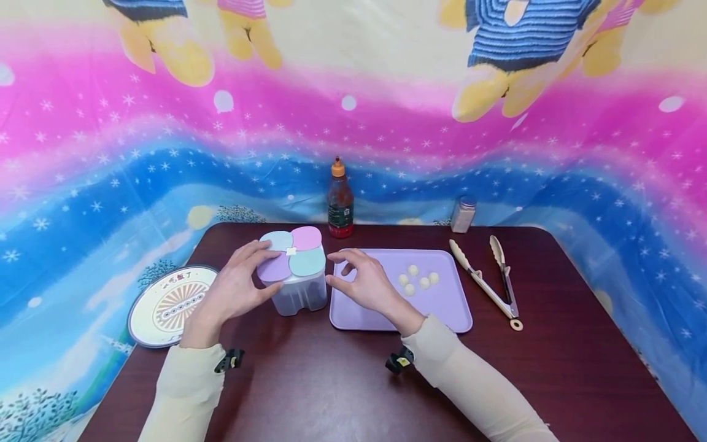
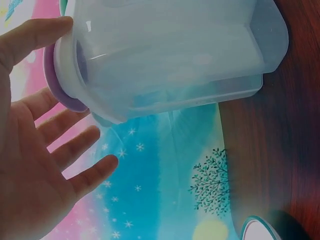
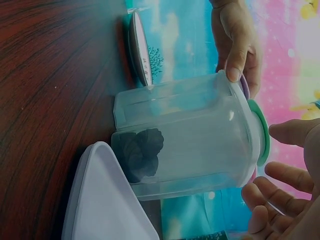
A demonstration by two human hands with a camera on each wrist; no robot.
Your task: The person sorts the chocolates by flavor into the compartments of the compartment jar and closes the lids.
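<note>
Two hands flank a lidded container [image 1: 302, 294], which appears to stand upright on the table [image 1: 331, 380] between them. The left hand [image 1: 237, 282] is spread wide, its thumb on the rim of the four-coloured lid [image 1: 291, 252] and its other fingers fanned out at the lid's far side; whether it bears any weight cannot be told. The right hand [image 1: 361, 279] is parted and gently bent, thumb and fingertips close to the lid, holding nothing; contact is uncertain. Dark pieces [image 3: 142, 155] lie low in the container, toward the right hand.

Handling: the step in hand appears to be work at the lid. It is best done with both hands at equal height on opposite sides, pressure kept even and the body upright, so that the pieces do not shift.

Edges and room: beneath the right hand and wrist lies the tray [image 1: 386, 313], its near-left wall just beside the container; a sideways swing there could catch the rim or disturb the five pale balls [image 1: 424, 282]. Outside the left hand, the plate [image 1: 177, 304] appears to reach past the table's edge and limits movement that way. Beyond the hands, the bottle [image 1: 340, 212] stands near the far edge. The freest space is the bare tabletop between the forearms.
</note>
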